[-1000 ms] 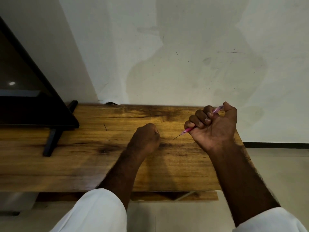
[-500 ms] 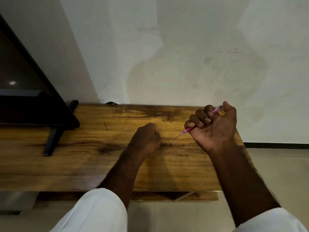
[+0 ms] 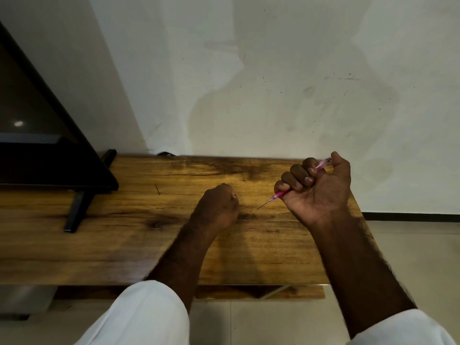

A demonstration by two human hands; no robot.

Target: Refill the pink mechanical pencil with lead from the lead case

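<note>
My right hand [image 3: 317, 189] is wrapped in a fist around the pink mechanical pencil [image 3: 280, 194], thumb on its top end at the upper right. The pencil's tip points down-left, and a long thin lead sticks out of it above the wooden table [image 3: 124, 245]. My left hand [image 3: 217, 206] rests on the table as a closed fist, just left of the lead's end. Whether it holds anything is hidden; no lead case shows. A short dark stick, maybe a loose lead [image 3: 157, 189], lies on the table further left.
A black screen [image 3: 37, 145] on a black stand [image 3: 77, 210] fills the table's left end. A white wall rises right behind the table. The table's right edge runs just beyond my right hand, with tiled floor beside it.
</note>
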